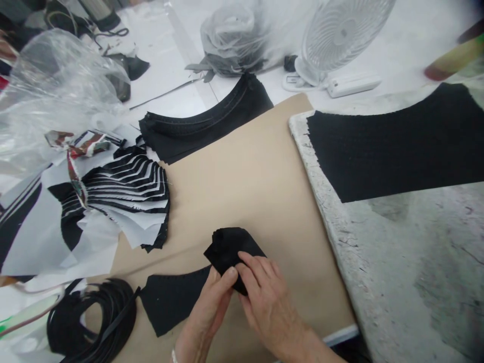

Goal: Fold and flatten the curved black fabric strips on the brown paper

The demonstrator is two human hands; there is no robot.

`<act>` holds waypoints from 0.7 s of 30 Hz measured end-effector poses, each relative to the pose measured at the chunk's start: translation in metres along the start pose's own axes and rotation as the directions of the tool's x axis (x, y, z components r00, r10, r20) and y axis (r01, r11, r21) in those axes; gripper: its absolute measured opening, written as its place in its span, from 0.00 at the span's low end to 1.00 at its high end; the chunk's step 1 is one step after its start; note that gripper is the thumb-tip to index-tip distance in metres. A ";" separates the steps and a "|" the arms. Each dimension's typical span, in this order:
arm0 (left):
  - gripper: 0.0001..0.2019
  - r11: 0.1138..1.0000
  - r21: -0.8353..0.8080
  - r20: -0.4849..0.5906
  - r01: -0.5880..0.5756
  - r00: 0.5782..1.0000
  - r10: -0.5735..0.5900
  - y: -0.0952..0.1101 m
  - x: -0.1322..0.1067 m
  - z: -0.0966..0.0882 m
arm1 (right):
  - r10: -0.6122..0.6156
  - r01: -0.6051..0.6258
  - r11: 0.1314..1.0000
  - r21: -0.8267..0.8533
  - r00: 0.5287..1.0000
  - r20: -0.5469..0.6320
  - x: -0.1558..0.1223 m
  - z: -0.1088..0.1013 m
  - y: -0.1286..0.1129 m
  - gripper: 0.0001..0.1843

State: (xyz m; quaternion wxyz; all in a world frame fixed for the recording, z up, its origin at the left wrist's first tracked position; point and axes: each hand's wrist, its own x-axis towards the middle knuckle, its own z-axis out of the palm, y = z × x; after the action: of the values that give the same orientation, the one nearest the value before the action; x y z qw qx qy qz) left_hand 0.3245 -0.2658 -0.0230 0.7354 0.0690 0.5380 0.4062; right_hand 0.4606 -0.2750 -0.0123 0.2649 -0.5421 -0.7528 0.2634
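My left hand [212,307] and my right hand [264,297] meet at the lower middle over a tan sheet of card [257,176]. Both pinch a small stack of black fabric pieces [229,247], thumbs and fingertips pressed on its near edge. Just left of my left hand a single curved black fabric piece [170,300] lies flat on the card.
A fanned pile of black pieces with white paper [128,196] lies at the left, black coiled strip [91,317] at the lower left. A stack of long curved black pieces [204,121] sits behind. A worn white board [397,262] with black fabric [397,146] fills the right. A fan [336,35] and plastic bags [56,85] stand behind.
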 end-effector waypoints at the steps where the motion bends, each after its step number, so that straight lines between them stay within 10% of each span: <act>1: 0.25 1.000 -0.021 -0.068 0.011 0.998 -0.012 0.000 0.001 0.000 | -0.021 0.020 0.999 -0.031 1.000 -0.008 -0.004 0.006 -0.003 0.20; 7: 0.19 0.983 -0.155 -0.189 0.098 0.974 -0.127 0.000 0.017 0.002 | -0.056 0.053 0.994 0.094 0.998 0.032 -0.020 0.007 0.009 0.18; 13: 0.22 0.950 -0.246 -0.123 0.193 0.966 -0.228 0.001 0.021 -0.003 | 0.319 -0.290 0.906 0.309 0.947 -0.045 -0.001 0.007 0.036 0.18; 21: 0.20 0.943 -0.286 -0.083 0.171 0.976 -0.202 -0.002 0.020 -0.004 | 0.508 -0.506 0.783 0.361 0.856 0.098 0.012 0.031 0.041 0.25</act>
State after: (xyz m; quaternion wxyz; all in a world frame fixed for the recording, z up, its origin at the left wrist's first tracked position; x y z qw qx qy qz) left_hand 0.3242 -0.2551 -0.0404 0.7420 -0.1086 0.5198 0.4092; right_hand 0.4638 -0.2554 -0.0610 0.2845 -0.6642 -0.5144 0.4619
